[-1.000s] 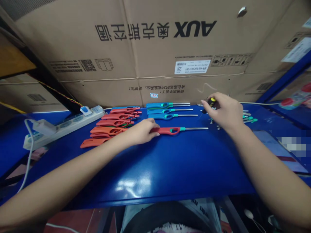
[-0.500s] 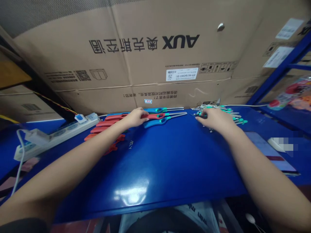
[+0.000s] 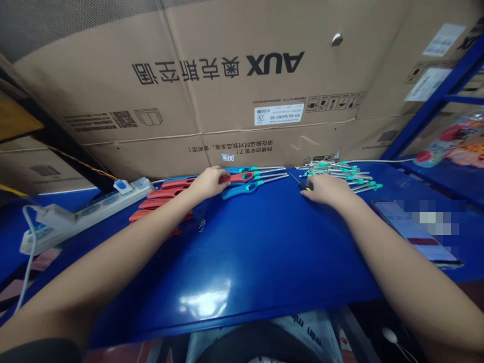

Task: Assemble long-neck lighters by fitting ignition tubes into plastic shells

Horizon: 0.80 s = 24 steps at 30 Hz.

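My left hand (image 3: 210, 183) is closed around the handle of a red long-necked lighter (image 3: 242, 177), which lies among blue lighters (image 3: 239, 190) at the back of the table. Their metal tubes point right. Under and beside my left wrist lie several red and orange lighter handles (image 3: 166, 193). A small screwdriver (image 3: 302, 185) with a thin shaft and dark and yellow handle is pinched in my right hand (image 3: 328, 189), its tip toward the lighters. Just behind my right hand is a pile of metal lighter tubes with green ends (image 3: 340, 169), partly hidden by it.
Behind the blue table (image 3: 242, 242) stands a large cardboard sheet (image 3: 227, 101). A white power strip (image 3: 102, 206) lies at left with plugs and cables. On the right are a phone or tablet (image 3: 412, 234), a blue post (image 3: 419, 116) and a plastic bottle (image 3: 449, 138).
My right hand has drawn slightly toward me, off the tube pile, and the screwdriver now shows clearly in it. My left hand stays on the red lighter. The view has shifted slightly.
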### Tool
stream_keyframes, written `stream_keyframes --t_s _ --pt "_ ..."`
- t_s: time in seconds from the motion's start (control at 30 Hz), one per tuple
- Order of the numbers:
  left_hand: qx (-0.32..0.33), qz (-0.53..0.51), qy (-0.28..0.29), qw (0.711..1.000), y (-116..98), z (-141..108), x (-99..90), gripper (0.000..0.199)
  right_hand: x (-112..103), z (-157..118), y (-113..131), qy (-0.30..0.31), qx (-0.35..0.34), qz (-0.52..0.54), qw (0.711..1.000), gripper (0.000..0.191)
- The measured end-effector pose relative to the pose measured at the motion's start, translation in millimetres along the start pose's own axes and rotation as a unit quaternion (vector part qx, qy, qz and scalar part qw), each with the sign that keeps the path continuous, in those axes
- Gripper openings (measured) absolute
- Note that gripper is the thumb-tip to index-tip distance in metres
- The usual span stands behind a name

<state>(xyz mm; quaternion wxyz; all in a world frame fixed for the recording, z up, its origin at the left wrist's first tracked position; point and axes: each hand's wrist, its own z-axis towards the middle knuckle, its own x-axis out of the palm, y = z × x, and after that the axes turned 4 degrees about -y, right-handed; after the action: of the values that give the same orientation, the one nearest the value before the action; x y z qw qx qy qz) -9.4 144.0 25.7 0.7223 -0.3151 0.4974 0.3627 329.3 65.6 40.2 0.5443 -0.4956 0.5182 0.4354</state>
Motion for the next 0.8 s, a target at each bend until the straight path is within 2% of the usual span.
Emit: stream_keyframes --t_s 0.1,0.23,0.4,0.8 --pt "0.001 0.026 -0.020 0.999 -6 -3 -4.2 0.031 1 1 -1 -0.009 0.000 0.003 1.000 0.036" --pt "0.030 0.054 -0.053 0.997 -25 -15 -4.3 0.034 3 2 0 -0.035 -0.008 0.007 0.999 0.046" --pt "0.100 0.068 -0.015 0.993 -44 -30 4.3 0.029 5 3 3 -0.016 -0.013 0.005 1.000 0.036" --pt "0.098 0.076 0.016 0.992 -31 -25 8.2 0.026 2 1 1 0.006 -0.012 -0.005 1.000 0.037"
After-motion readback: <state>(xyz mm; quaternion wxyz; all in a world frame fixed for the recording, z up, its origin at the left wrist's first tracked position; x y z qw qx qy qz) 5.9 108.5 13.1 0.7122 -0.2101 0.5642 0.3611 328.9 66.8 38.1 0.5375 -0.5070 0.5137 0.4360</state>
